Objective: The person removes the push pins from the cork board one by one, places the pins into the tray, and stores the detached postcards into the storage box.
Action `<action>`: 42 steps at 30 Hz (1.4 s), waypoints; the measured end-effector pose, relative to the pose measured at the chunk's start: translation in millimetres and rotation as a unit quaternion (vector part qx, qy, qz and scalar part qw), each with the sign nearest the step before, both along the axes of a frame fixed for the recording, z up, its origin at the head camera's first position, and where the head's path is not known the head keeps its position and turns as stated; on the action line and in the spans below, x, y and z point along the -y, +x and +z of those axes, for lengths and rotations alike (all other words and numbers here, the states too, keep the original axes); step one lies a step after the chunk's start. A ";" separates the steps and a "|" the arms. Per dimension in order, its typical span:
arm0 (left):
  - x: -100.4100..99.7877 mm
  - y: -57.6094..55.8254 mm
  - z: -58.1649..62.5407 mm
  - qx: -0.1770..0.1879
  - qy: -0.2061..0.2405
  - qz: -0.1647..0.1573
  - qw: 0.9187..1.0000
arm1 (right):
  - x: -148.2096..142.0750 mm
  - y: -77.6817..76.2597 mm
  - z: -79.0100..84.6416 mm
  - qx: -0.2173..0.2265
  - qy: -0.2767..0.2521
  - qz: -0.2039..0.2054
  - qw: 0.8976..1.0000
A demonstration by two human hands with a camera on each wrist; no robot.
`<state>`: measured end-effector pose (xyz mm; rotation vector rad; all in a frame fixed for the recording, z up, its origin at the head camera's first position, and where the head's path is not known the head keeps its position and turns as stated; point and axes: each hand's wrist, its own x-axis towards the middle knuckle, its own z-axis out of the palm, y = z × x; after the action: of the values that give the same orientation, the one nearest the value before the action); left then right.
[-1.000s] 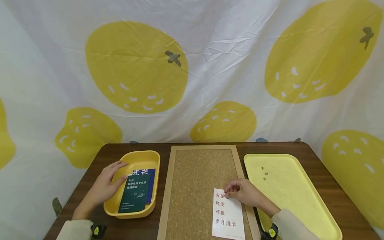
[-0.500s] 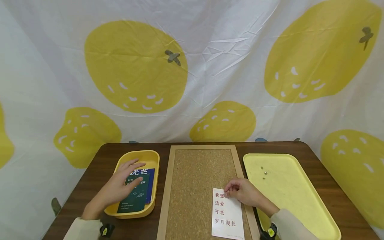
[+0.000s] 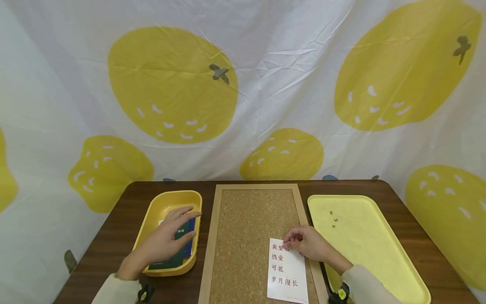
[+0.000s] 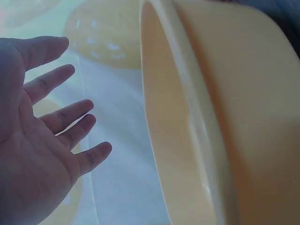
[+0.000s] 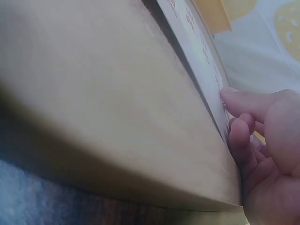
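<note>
A white card with red Chinese characters [image 3: 287,280] lies on the right part of a wood-framed cork board [image 3: 243,232], overlapping its right frame. My right hand [image 3: 309,244] pinches the card near its top edge; in the right wrist view the thumb [image 5: 248,101] touches its face and the other fingers are curled beside its edge. My left hand [image 3: 167,240] is held over a yellow plastic basin [image 3: 152,211], fingers spread and holding nothing. Inside the basin lie a dark green card [image 3: 174,261] and a blue card [image 3: 189,249], partly hidden by that hand.
Right of the board stands a pale yellow tray [image 3: 376,253] with a few small metallic pieces [image 3: 336,219] near its far left. Everything rests on a dark wood table [image 3: 395,202], with a lemon-print curtain [image 3: 265,105] hanging behind it.
My left hand has moved to the right across the basin, from its left rim to over the cards, its fingers still spread. The right hand and the white card have hardly moved.
</note>
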<state>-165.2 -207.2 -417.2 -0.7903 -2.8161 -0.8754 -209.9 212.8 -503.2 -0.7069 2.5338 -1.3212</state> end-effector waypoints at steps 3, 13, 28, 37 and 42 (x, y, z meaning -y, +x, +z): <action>-8.1 1.9 0.7 0.003 -0.001 -0.023 1.000 | 0.2 -0.1 0.3 0.006 -0.002 0.001 1.000; -32.2 6.3 -4.6 0.055 -0.028 -0.072 0.996 | 0.4 0.0 0.0 0.014 -0.002 0.002 1.000; -68.5 15.4 -16.4 0.103 -0.087 -0.145 0.980 | -0.3 2.1 1.3 0.027 -0.008 0.001 1.000; -92.7 21.7 -27.9 0.104 -0.172 -0.200 0.959 | -0.3 2.6 3.1 0.031 -0.005 0.000 1.000; -102.1 23.8 -32.5 0.109 -0.188 -0.213 0.953 | 0.0 2.3 4.3 0.029 -0.001 0.000 1.000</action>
<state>-141.4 -105.1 -449.6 -1.4811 -3.1115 -0.4849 -207.6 212.8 -498.9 -0.6591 2.4874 -1.3243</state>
